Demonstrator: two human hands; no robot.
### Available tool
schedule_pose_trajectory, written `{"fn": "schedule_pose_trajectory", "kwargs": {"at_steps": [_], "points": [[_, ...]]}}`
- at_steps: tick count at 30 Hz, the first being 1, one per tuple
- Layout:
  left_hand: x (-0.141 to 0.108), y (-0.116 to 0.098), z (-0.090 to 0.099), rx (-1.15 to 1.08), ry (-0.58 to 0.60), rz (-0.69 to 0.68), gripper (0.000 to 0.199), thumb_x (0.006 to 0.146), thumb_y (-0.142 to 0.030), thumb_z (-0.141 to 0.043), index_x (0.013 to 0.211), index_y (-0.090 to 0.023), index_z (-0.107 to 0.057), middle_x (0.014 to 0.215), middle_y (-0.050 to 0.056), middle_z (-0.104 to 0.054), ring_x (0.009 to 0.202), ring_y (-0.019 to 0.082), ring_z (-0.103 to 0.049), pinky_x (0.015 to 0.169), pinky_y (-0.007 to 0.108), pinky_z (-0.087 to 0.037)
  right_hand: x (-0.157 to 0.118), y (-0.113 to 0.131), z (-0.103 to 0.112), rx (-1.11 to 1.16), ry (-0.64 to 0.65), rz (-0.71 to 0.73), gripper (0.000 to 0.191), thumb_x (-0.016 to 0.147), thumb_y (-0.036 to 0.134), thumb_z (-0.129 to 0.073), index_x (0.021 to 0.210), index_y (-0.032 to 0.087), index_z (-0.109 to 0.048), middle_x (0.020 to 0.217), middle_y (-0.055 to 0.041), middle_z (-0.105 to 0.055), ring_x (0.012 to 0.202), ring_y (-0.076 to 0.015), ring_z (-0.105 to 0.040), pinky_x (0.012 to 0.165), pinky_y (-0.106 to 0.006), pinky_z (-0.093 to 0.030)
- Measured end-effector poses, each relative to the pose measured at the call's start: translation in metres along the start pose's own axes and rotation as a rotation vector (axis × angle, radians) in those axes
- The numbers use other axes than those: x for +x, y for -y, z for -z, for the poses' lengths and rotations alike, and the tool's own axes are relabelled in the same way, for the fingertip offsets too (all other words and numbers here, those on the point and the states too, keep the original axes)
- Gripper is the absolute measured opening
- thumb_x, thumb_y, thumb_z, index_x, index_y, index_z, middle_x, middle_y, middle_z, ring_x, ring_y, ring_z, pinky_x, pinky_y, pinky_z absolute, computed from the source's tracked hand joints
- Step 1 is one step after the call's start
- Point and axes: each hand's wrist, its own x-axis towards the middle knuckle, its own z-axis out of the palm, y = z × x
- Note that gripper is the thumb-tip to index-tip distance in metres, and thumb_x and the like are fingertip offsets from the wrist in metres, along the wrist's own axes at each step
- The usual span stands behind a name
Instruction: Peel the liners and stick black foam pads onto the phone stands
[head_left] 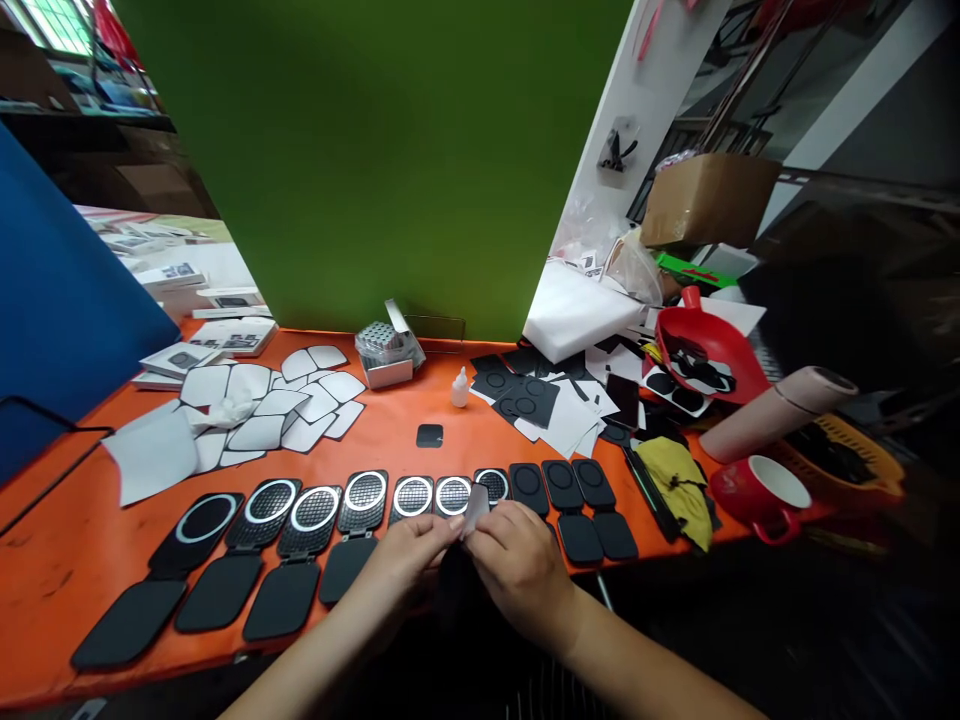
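My left hand (415, 552) and my right hand (523, 565) meet at the table's front edge. Between their pinched fingertips is a small thin sheet (475, 508), pale grey with a dark edge; its lower part is hidden by the fingers. Behind and beside the hands runs a row of black folding pads, laid open. Several have a silver-white ring over a grid, such as the ringed pad (412, 497) just beyond my left hand. To the right are plain black pads (580, 538) with faint circles on their upper halves.
On the orange table (405, 410) lie white rounded sheets (262, 432), a small dark square (430, 435), a dropper bottle (460, 388) and a box of small cylinders (388, 355). At right are black cut sheets (525, 400), a yellow cloth (675, 485), a red mug (757, 495) and a pink flask (780, 410).
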Motion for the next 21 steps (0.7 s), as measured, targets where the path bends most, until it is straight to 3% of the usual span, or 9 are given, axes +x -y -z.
{"fn": "schedule_pose_trajectory", "kwargs": {"at_steps": [3, 7, 14, 18, 21], "points": [[-0.0012, 0.0003, 0.0022, -0.132, 0.025, 0.001, 0.033, 0.065, -0.041, -0.064, 0.058, -0.017, -0.043, 0.043, -0.008, -0.038, 0.037, 0.005, -0.035, 0.039, 0.017, -0.026, -0.0002, 0.001, -0.0015, 0.022, -0.031, 0.012, 0.016, 0.082, 0.016, -0.048, 0.095, 0.018, -0.057, 0.082, -0.0039, -0.061, 0.08, -0.0172, -0.052, 0.08, -0.035, -0.04], [-0.0044, 0.0, 0.0021, -0.271, 0.081, -0.015, 0.017, 0.07, -0.031, -0.061, 0.07, -0.015, -0.055, 0.063, 0.001, -0.057, 0.061, 0.012, -0.055, 0.055, 0.021, -0.044, 0.0012, 0.0027, 0.001, 0.037, 0.001, 0.064, 0.026, 0.083, 0.015, -0.046, 0.108, 0.019, -0.053, 0.089, -0.0047, -0.062, 0.083, -0.0178, -0.052, 0.077, -0.033, -0.041], [-0.0029, 0.0008, -0.0052, -0.354, 0.066, 0.068, 0.011, 0.07, -0.023, -0.06, 0.073, -0.012, -0.06, 0.068, 0.005, -0.061, 0.059, 0.011, -0.056, 0.056, 0.02, -0.046, 0.0039, 0.0022, 0.0076, 0.057, 0.08, 0.072, 0.021, 0.085, 0.017, -0.042, 0.1, 0.02, -0.057, 0.091, -0.0049, -0.061, 0.088, -0.0173, -0.051, 0.076, -0.03, -0.041], [-0.0029, -0.0003, -0.005, -0.352, 0.073, 0.023, 0.012, 0.071, -0.025, -0.06, 0.068, -0.015, -0.055, 0.064, 0.0, -0.057, 0.059, 0.009, -0.054, 0.054, 0.019, -0.043, 0.0036, 0.0018, 0.0073, 0.094, 0.143, 0.013, 0.025, 0.085, 0.018, -0.042, 0.107, 0.021, -0.053, 0.097, -0.0057, -0.058, 0.089, -0.0177, -0.05, 0.075, -0.031, -0.042], [-0.004, -0.0015, -0.0049, -0.311, 0.083, -0.017, 0.014, 0.072, -0.028, -0.059, 0.069, -0.016, -0.054, 0.064, -0.001, -0.055, 0.06, 0.009, -0.052, 0.055, 0.019, -0.041, 0.0038, 0.0034, 0.0077, 0.147, 0.18, -0.007, 0.021, 0.085, 0.019, -0.042, 0.102, 0.023, -0.054, 0.097, -0.0048, -0.057, 0.087, -0.0176, -0.049, 0.074, -0.031, -0.042]]}}
